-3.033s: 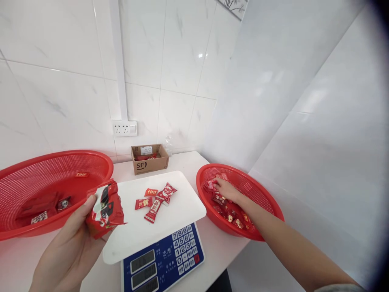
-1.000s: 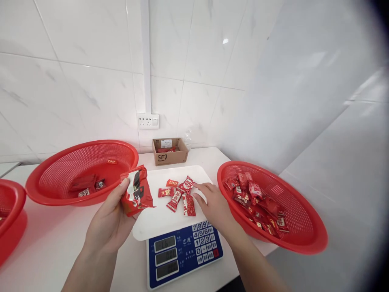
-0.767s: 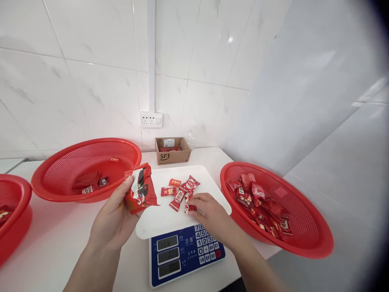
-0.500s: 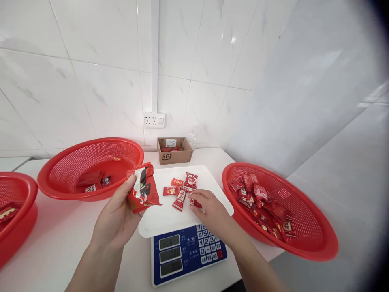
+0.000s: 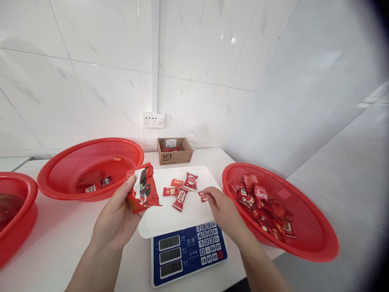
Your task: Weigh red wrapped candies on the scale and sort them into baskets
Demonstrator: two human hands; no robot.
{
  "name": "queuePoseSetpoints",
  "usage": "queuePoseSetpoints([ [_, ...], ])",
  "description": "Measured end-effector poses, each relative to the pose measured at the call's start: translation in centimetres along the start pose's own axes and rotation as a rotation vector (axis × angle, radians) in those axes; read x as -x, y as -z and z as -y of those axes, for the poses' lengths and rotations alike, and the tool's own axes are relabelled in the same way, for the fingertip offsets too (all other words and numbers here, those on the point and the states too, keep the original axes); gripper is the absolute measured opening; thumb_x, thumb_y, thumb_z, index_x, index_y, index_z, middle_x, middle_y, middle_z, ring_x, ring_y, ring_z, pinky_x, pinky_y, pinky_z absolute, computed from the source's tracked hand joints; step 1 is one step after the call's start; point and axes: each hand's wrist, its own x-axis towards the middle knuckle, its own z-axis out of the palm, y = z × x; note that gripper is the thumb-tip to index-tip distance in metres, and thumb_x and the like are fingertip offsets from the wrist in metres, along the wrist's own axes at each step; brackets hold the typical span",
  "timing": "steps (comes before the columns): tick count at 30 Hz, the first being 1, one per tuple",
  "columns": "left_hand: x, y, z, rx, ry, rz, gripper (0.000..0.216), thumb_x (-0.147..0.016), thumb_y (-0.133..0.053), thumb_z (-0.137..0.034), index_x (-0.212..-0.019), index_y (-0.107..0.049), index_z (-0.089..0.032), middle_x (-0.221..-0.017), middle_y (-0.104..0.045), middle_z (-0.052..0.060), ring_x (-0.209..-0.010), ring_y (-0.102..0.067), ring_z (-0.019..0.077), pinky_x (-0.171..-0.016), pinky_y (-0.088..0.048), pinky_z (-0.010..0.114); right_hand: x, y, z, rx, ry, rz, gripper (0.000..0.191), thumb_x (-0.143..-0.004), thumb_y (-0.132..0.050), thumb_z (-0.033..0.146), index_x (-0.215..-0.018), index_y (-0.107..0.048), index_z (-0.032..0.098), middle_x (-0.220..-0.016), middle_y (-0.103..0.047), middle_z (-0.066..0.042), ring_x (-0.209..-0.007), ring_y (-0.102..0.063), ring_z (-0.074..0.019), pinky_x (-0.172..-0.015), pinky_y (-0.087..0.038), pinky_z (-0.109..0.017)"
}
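My left hand (image 5: pixel 114 221) grips a crumpled red snack bag (image 5: pixel 142 193) just left of the scale's white tray (image 5: pixel 170 217). My right hand (image 5: pixel 223 211) pinches a small red wrapped candy (image 5: pixel 203 196) above the tray's right edge. Several red candies (image 5: pixel 181 190) lie on the tray. The blue scale (image 5: pixel 188 253) shows its keypad and displays toward me.
A red basket (image 5: pixel 306 249) at the right holds many red candies. A larger red basket (image 5: pixel 91 168) at the left holds a few packets. Another red basket (image 5: pixel 18 211) pokes in at the far left. A small cardboard box (image 5: pixel 174 151) stands by the tiled wall.
My right hand left the right basket, set a candy on the tray, then picked one up and drew it rightward. The left hand kept holding the bag.
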Motion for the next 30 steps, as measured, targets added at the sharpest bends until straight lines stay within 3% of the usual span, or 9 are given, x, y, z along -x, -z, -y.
queuePoseSetpoints([
  [4, 0.0, 0.0, 0.0, 0.022, 0.006, -0.002, 0.024, -0.087, -0.048, -0.019, -0.102, -0.066, -0.024, -0.095, -0.073, -0.001, -0.084, -0.068, 0.0129, -0.073, -0.055, 0.019, 0.1, 3.3, -2.6, 0.122, -0.074, -0.211, 0.028, -0.085, -0.034, 0.026, -0.097, -0.059, 0.021, -0.103, -0.063, -0.008, -0.095, -0.058, -0.0226, -0.083, -0.044, -0.039],
  [7, -0.1, 0.1, 0.0, 0.016, 0.004, -0.001, 0.024, -0.086, -0.048, -0.019, -0.101, -0.067, -0.024, -0.096, -0.072, -0.001, -0.084, -0.068, 0.0132, -0.072, -0.055, 0.019, 0.2, 5.6, -5.5, 0.324, -0.182, -0.278, 0.033, -0.083, -0.033, 0.021, -0.102, -0.06, 0.02, -0.108, -0.062, -0.011, -0.102, -0.055, -0.0269, -0.085, -0.043, -0.045],
  [11, -0.1, 0.1, 0.3, -0.016, 0.028, -0.003, 0.023, -0.086, -0.049, -0.02, -0.101, -0.067, -0.022, -0.096, -0.072, 0.001, -0.083, -0.068, 0.0154, -0.071, -0.056, 0.021, 0.0, 5.6, -7.4, 0.504, -0.185, -0.334, 0.035, -0.083, -0.038, 0.024, -0.11, -0.06, 0.02, -0.124, -0.053, -0.013, -0.123, -0.039, -0.0335, -0.095, -0.032, -0.057],
  [13, -0.2, 0.0, 0.4, -0.03, 0.037, -0.004, 0.024, -0.086, -0.048, -0.021, -0.101, -0.067, -0.022, -0.096, -0.072, 0.001, -0.084, -0.068, 0.0162, -0.071, -0.056, 0.022, -0.4, 4.0, -6.3, 0.445, -0.081, -0.234, 0.037, -0.085, -0.041, 0.032, -0.117, -0.057, 0.021, -0.131, -0.048, -0.012, -0.128, -0.032, -0.0323, -0.1, -0.029, -0.056],
  [17, -0.1, 0.0, 0.5, -0.043, 0.035, -0.022, 0.025, -0.087, -0.047, -0.02, -0.104, -0.065, -0.022, -0.097, -0.072, 0.001, -0.085, -0.068, 0.0162, -0.072, -0.056, 0.022, -1.9, -0.4, -1.2, 0.311, 0.102, 0.174, 0.046, -0.088, -0.038, 0.046, -0.131, -0.045, 0.03, -0.147, -0.028, -0.005, -0.137, -0.013, -0.0296, -0.105, -0.02, -0.055],
  [20, 0.0, 0.0, 0.4, -0.032, 0.024, -0.031, 0.026, -0.087, -0.047, -0.019, -0.106, -0.064, -0.023, -0.098, -0.072, 0.0, -0.085, -0.068, 0.0157, -0.073, -0.056, 0.022, -3.0, -2.6, 1.4, 0.296, 0.16, 0.326, 0.051, -0.087, -0.037, 0.053, -0.134, -0.039, 0.034, -0.15, -0.02, -0.003, -0.138, -0.006, -0.0293, -0.106, -0.013, -0.056],
  [26, 0.2, -0.1, -0.1, 0.006, 0.02, -0.018, 0.025, -0.087, -0.046, -0.019, -0.103, -0.065, -0.022, -0.094, -0.073, 0.001, -0.083, -0.068, 0.0141, -0.07, -0.056, 0.02, -3.3, -2.8, 0.9, 0.322, 0.089, 0.321, 0.051, -0.087, -0.036, 0.053, -0.131, -0.044, 0.027, -0.141, -0.038, -0.007, -0.136, -0.018, -0.0279, -0.106, -0.014, -0.055],
  [30, 0.5, -0.3, -0.2, 0.006, 0.033, 0.022, 0.023, -0.087, -0.047, -0.019, -0.101, -0.065, -0.021, -0.09, -0.073, 0.001, -0.077, -0.068, 0.0142, -0.068, -0.056, 0.022, -2.5, -2.9, 2.0, 0.311, 0.125, 0.297, 0.052, -0.086, -0.04, 0.053, -0.132, -0.042, 0.03, -0.145, -0.032, -0.006, -0.136, -0.016, -0.028, -0.106, -0.016, -0.054],
])
